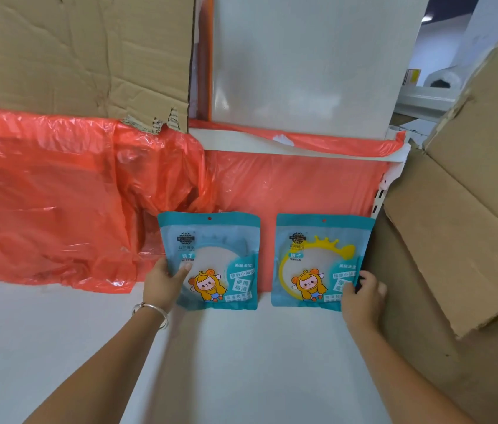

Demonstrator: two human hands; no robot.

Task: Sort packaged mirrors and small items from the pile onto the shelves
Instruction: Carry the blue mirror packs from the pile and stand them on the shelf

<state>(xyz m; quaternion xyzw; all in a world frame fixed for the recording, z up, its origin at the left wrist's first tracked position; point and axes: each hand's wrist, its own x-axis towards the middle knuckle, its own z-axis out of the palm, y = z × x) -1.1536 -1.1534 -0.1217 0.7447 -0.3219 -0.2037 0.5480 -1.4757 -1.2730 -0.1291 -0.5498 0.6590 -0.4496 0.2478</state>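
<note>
Two teal mirror packs stand upright on the white shelf (229, 356), leaning back against red plastic. The left pack (214, 255) shows a pale round mirror and a cartoon figure. My left hand (163, 284) grips its lower left edge, thumb across the front. The right pack (318, 258) holds a yellow-rimmed mirror with a crown shape. My right hand (364, 296) grips that pack's lower right corner, thumb on the front. A silver bracelet sits on my left wrist.
Red plastic sheeting (58, 194) covers the shelf back and bulges at the left. Torn cardboard (73, 50) hangs above it. A large cardboard box (471, 209) crowds the right side, close to the right pack. A white panel (303, 62) rises behind.
</note>
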